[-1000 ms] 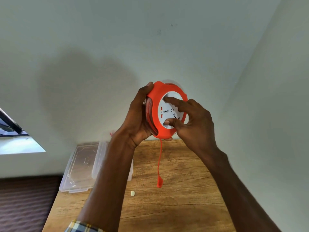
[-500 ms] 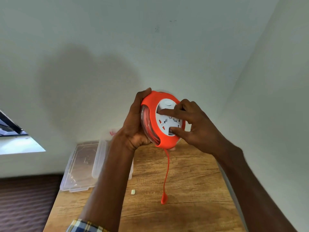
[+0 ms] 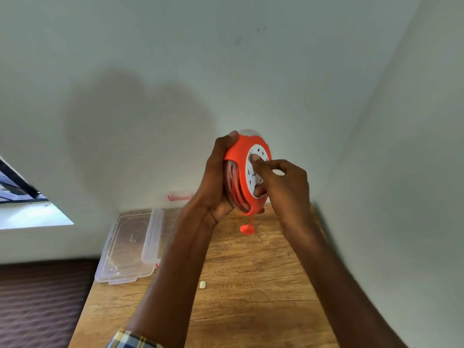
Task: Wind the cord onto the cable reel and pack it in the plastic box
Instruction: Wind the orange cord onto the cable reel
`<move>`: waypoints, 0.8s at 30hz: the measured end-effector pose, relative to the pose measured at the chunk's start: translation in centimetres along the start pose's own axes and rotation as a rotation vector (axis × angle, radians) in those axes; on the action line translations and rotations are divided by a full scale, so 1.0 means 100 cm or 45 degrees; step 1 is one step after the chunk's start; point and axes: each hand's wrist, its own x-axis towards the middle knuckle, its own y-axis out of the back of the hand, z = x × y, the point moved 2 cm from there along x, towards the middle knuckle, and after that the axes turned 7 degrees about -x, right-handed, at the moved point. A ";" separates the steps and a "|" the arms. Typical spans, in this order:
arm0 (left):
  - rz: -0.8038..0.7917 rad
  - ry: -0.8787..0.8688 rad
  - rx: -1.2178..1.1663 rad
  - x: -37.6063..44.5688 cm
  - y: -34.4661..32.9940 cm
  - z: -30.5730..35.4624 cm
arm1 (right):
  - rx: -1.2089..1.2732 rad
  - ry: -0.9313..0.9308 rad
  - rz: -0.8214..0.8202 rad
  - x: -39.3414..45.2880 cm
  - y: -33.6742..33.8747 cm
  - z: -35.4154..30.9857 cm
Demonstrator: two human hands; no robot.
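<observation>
Holding the orange cable reel (image 3: 237, 167) upright above the wooden table (image 3: 251, 272), left hand (image 3: 216, 182) wrapping its rim. Pinching the white centre disc with right hand (image 3: 281, 187) fingertips (image 3: 254, 158). Dangling just below: the cord's (image 3: 250, 218) plug end (image 3: 247, 229), somewhat blurred. Lying at the table's left edge, well apart: the plastic box (image 3: 130, 247), open.
</observation>
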 end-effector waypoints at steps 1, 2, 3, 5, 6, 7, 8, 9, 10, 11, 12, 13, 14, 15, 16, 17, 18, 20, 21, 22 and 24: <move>-0.012 0.019 -0.009 0.000 0.002 0.002 | -0.213 0.162 0.073 0.001 0.005 -0.001; -0.033 0.042 -0.033 -0.001 0.003 0.004 | -0.371 0.336 0.138 0.002 0.009 -0.002; -0.062 0.073 -0.063 -0.001 0.005 0.006 | -0.440 0.498 0.125 0.003 0.012 -0.004; -0.102 0.142 -0.104 -0.003 0.009 0.009 | -0.423 0.736 -0.106 0.009 0.016 -0.001; -0.113 0.175 -0.114 -0.004 0.012 0.009 | -0.432 0.805 -0.240 0.011 0.018 0.002; -0.123 0.200 -0.109 -0.004 0.015 0.010 | -0.475 0.847 -0.326 0.013 0.020 0.004; -0.129 0.217 -0.101 -0.004 0.018 0.010 | -0.531 0.861 -0.373 0.015 0.023 0.006; -0.131 0.222 -0.095 -0.003 0.020 0.010 | -0.584 0.847 -0.400 0.017 0.025 0.008; -0.129 0.221 -0.092 -0.003 0.021 0.009 | -0.627 0.820 -0.416 0.019 0.027 0.009; -0.123 0.212 -0.088 -0.002 0.022 0.009 | -0.660 0.798 -0.424 0.019 0.028 0.009; -0.113 0.198 -0.087 -0.001 0.022 0.008 | -0.698 0.791 -0.413 0.018 0.027 0.009; -0.108 0.182 -0.092 0.001 0.021 0.007 | -0.750 0.802 -0.386 0.017 0.025 0.008; -0.106 0.167 -0.098 0.001 0.021 0.005 | -0.806 0.823 -0.352 0.016 0.023 0.008; -0.102 0.153 -0.104 0.002 0.021 0.004 | -0.847 0.839 -0.317 0.014 0.020 0.008; -0.098 0.143 -0.110 0.002 0.022 0.004 | -0.868 0.843 -0.287 0.013 0.019 0.008; -0.097 0.136 -0.116 0.002 0.023 0.003 | -0.875 0.841 -0.267 0.013 0.017 0.010; -0.099 0.137 -0.125 0.002 0.023 0.003 | -0.875 0.839 -0.253 0.011 0.016 0.012; -0.097 0.139 -0.130 0.000 0.024 0.003 | -0.860 0.841 -0.214 0.009 0.013 0.014; -0.089 0.126 -0.121 0.000 0.023 0.003 | -0.843 0.838 -0.175 0.008 0.011 0.015; -0.081 0.106 -0.107 0.000 0.023 0.004 | -0.806 0.828 -0.133 0.008 0.011 0.015; -0.071 0.060 -0.084 0.000 0.025 0.003 | -0.673 0.766 -0.085 0.007 0.009 0.014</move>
